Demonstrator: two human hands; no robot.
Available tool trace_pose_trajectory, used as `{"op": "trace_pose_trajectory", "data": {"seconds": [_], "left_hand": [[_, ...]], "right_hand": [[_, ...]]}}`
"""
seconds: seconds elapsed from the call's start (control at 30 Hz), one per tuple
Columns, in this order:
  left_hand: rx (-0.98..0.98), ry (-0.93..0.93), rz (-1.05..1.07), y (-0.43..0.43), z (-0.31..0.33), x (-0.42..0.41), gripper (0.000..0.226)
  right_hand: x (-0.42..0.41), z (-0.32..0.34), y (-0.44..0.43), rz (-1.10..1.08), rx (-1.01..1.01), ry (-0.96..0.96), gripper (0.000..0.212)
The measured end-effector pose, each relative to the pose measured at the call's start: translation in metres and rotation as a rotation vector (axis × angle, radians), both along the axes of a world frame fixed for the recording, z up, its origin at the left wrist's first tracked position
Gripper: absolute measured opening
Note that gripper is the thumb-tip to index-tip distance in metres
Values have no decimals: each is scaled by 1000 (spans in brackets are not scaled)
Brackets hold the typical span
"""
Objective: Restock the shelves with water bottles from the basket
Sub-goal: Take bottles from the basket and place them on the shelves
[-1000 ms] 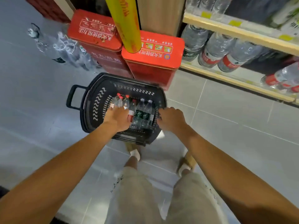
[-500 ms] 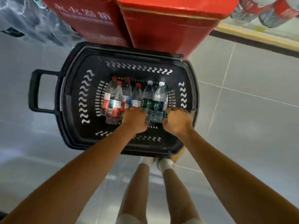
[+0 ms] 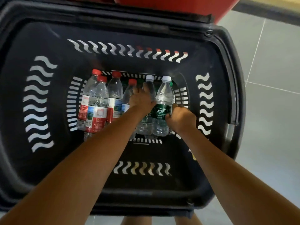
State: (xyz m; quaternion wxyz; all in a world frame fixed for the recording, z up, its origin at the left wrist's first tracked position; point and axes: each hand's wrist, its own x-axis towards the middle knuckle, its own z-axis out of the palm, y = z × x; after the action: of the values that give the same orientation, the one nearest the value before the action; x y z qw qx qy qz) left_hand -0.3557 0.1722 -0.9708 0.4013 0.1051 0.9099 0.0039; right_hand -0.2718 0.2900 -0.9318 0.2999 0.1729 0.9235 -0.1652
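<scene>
A black plastic basket fills the view, seen from above. Several water bottles lie in its bottom: red-capped ones with red labels on the left, two white-capped ones with green labels on the right. My left hand wraps around the upper part of the left green-label bottle. My right hand grips the right green-label bottle at its label, from the right side. Both forearms reach down into the basket.
A red box stands right behind the basket's far rim. Grey floor tiles lie to the right, and a dark shelf base crosses the top right corner. My legs show at the bottom edge.
The camera has dropped much closer to the basket. Both hands have gone deeper in; the left hand has slid up to the bottle's shoulder and the right hand has closed round the neighbouring bottle.
</scene>
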Motion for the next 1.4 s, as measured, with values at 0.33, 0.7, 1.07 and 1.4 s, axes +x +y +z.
{"op": "trace_pose_trajectory", "data": {"seconds": [0.33, 0.7, 1.07, 1.4], "left_hand": [[255, -135, 284, -12, 4, 17, 84], [614, -198, 752, -57, 42, 35, 91], [608, -239, 983, -99, 183, 48, 82], [737, -418, 1082, -100, 370, 60, 102]], "right_hand": [[-9, -45, -15, -709, -458, -36, 55], [1, -24, -17, -718, -462, -137, 58], [9, 150, -22, -799, -713, -192, 55], [31, 368, -9, -857, -824, -49, 28]]}}
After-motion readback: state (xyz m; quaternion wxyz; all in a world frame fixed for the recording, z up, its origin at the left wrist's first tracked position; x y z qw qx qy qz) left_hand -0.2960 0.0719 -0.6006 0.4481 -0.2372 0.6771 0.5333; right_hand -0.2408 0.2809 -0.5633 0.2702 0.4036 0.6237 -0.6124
